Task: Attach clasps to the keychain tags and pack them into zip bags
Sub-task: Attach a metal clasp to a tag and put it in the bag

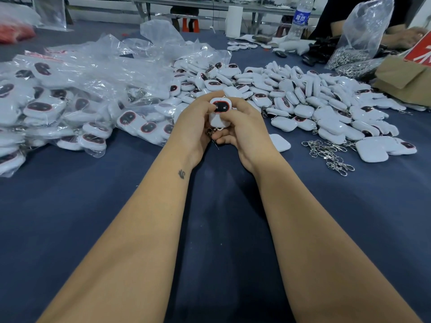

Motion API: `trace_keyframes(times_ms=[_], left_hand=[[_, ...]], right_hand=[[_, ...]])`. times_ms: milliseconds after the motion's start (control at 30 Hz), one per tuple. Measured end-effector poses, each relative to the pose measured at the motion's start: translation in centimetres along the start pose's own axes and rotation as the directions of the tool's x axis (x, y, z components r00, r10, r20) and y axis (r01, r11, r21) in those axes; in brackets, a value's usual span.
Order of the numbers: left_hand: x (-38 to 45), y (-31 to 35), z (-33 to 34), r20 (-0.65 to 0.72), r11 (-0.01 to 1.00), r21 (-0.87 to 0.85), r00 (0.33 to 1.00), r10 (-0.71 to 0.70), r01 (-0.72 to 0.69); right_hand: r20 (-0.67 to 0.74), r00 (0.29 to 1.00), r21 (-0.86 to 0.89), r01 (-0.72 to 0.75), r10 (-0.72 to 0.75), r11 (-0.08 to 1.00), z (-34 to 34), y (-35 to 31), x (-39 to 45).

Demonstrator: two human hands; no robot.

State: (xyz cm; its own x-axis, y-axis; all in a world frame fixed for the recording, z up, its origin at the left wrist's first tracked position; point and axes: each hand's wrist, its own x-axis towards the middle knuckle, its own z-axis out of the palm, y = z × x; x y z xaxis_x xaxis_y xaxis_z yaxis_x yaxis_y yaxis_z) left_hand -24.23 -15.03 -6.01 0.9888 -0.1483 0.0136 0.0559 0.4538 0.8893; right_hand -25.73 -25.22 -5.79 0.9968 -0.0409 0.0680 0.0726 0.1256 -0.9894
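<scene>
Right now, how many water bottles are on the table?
1: a clear water bottle with a blue label, standing upright at the table's far right edge. Others may be hidden behind the bags.

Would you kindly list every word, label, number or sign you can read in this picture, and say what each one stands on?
Water bottle: blue label with white characters, too blurred to read.
Red sign at the right edge: part of one large white stroke, cut off by the frame, unreadable.
Keychain tag held in both hands: two tiny marks on its dark face, too small to read.
Tattoo on the left wrist: a small dark mark, not legible as text.
</scene>
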Motion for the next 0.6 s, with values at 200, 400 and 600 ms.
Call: trace_keyframes(times_ms=[200, 400, 600], left_hand=[[-0.07, -0.01, 0.03, 0.020, 1.000, 0.005, 1.000, 0.010, -0.010], [-0.19, 0.06, 0.04, 0.029, 1.000, -0.004, 1.000, 0.010, -0.010], [-0.27, 0.19, 0.11, 0.015, 1.000, 0.000, 1.000, 0.000, 0.000]], right_hand=[[-0.004, 1.000, 0.017, 0.015, -0.015, 1.000, -0.08, 0.19, 0.10], [-0.005, 0.999, 0.000, 0.035, -0.035, 0.999, -0.11, 0.32, 0.02], [-0.009, 0.999, -0.027, 0.039, -0.040, 0.999, -0.13, 0.31, -0.04]])
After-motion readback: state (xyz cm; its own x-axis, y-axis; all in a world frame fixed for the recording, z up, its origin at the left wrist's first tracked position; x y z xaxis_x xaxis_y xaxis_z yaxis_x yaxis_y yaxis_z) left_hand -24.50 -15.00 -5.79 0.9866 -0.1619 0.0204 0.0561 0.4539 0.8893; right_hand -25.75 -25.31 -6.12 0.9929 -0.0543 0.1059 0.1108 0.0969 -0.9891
